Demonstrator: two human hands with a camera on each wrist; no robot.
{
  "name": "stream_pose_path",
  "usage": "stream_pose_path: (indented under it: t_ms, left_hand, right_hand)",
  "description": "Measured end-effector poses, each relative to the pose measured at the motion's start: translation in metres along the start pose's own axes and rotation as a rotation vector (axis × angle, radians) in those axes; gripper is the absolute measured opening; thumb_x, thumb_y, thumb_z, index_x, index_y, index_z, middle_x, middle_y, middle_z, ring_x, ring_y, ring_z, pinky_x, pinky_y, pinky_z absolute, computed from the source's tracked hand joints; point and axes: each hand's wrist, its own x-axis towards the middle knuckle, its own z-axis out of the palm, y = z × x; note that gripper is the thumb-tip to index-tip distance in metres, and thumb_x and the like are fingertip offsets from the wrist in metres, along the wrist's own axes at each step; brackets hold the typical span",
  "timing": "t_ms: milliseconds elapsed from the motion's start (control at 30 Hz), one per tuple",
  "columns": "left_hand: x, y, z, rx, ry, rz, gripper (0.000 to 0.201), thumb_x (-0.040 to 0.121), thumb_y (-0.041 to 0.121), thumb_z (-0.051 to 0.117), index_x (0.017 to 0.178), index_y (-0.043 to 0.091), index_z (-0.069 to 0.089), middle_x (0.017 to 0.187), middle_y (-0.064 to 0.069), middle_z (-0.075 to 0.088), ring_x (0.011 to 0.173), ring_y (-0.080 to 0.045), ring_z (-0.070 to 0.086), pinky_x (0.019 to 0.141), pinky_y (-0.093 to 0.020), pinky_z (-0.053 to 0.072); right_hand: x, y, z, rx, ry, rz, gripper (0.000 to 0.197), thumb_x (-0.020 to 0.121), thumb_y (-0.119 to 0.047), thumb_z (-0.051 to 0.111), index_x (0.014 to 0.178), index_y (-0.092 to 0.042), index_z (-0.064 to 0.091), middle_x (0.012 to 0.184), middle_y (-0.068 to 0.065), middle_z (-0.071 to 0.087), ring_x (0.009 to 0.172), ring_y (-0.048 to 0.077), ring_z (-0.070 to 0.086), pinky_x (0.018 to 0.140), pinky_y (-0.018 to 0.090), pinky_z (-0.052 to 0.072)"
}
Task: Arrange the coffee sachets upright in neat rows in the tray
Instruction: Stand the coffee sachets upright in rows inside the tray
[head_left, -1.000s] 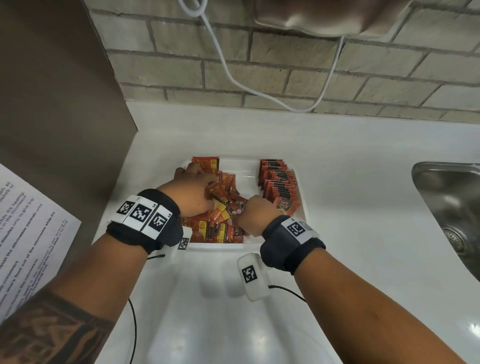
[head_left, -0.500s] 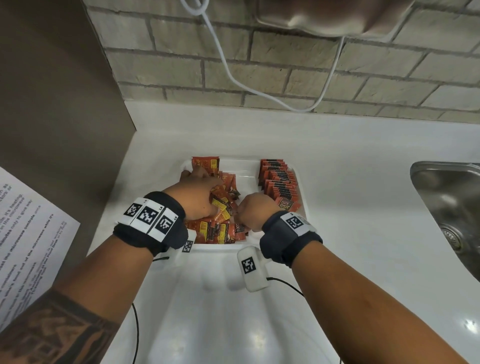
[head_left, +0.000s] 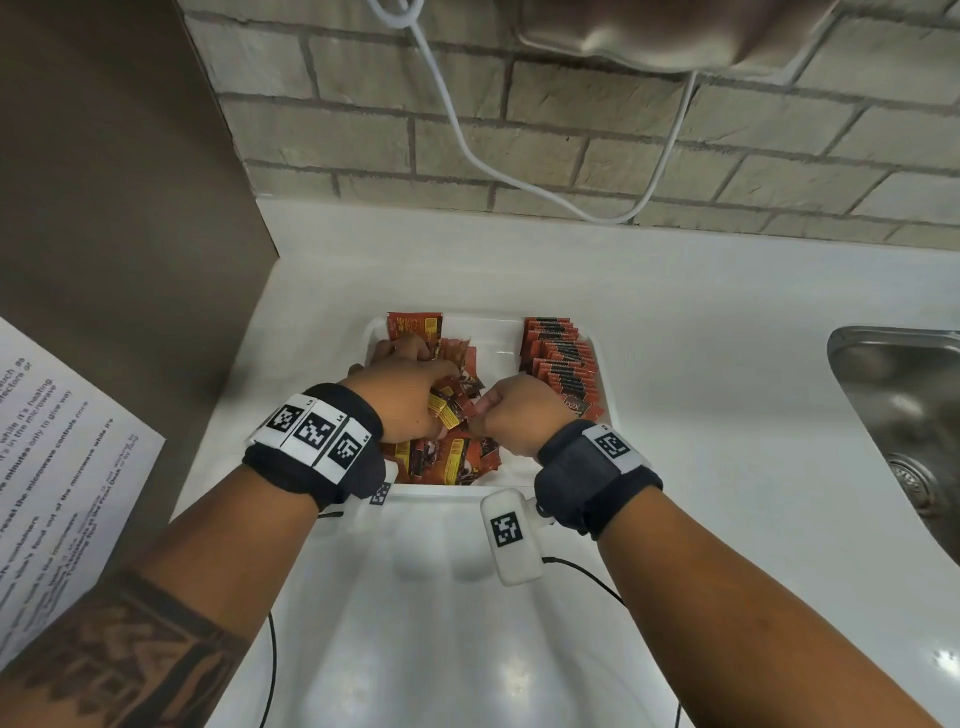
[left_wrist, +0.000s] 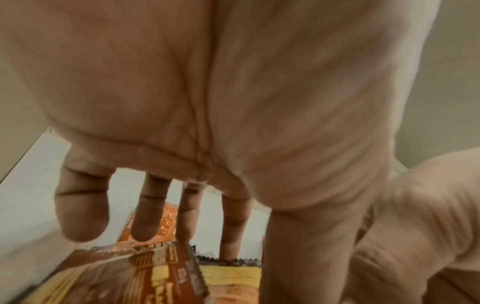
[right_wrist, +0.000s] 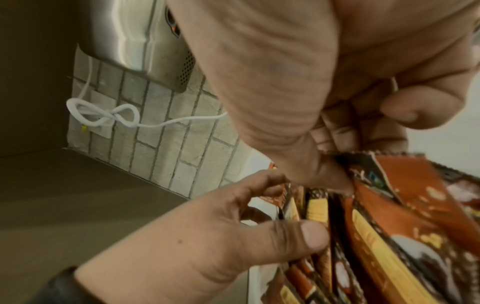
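A white tray (head_left: 491, 338) sits on the white counter. Along its right side stands a neat row of upright red sachets (head_left: 561, 358). On the left lies a loose heap of orange sachets (head_left: 441, 460). My left hand (head_left: 415, 374) is over the heap; its thumb and fingers (left_wrist: 145, 224) squeeze a bunch of sachets (left_wrist: 130, 273) between them. My right hand (head_left: 506, 415) is curled just to the right, almost touching the left. In the right wrist view its fingertips (right_wrist: 335, 139) pinch the top edge of a sachet (right_wrist: 394, 205) in the bunch.
A steel sink (head_left: 909, 415) is set into the counter at the right. Behind the tray is a brick wall with a hanging white cable (head_left: 467, 145) and a steel appliance (head_left: 675, 36). A brown side panel (head_left: 104, 208) and a printed sheet (head_left: 52, 467) stand to the left.
Both hands have shifted slightly toward the back of the tray and closer together over the loose heap. The neat row on the right has not moved.
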Motion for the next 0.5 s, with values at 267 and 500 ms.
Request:
stream_pose_path:
  t_ms: [267,500]
  left_hand:
    - [0.005,-0.001,0.008,0.014,-0.013,-0.013,0.080,0.079,0.048,0.075,0.149,0.036,0.038,0.146,-0.002,0.028,0.141,-0.031,0.020,0.111,-0.054,0.037]
    - [0.009,-0.001,0.007,0.022,-0.033,-0.032,0.080,0.080,0.047,0.076,0.149,0.033,0.039,0.152,-0.005,0.026,0.144,-0.035,0.022,0.112,-0.056,0.036]
  right_hand:
    - [-0.010,0.011,-0.016,0.005,0.099,-0.007,0.022,0.087,-0.029,0.073,0.098,-0.011,0.074,0.101,0.004,0.072,0.096,0.022,0.067,0.089,0.037,0.057]
    - [-0.023,0.014,-0.029,0.091,0.184,-0.032,0.012,0.084,-0.022,0.075,0.085,-0.016,0.065,0.078,-0.004,0.062,0.078,0.017,0.062,0.068,0.027,0.051]
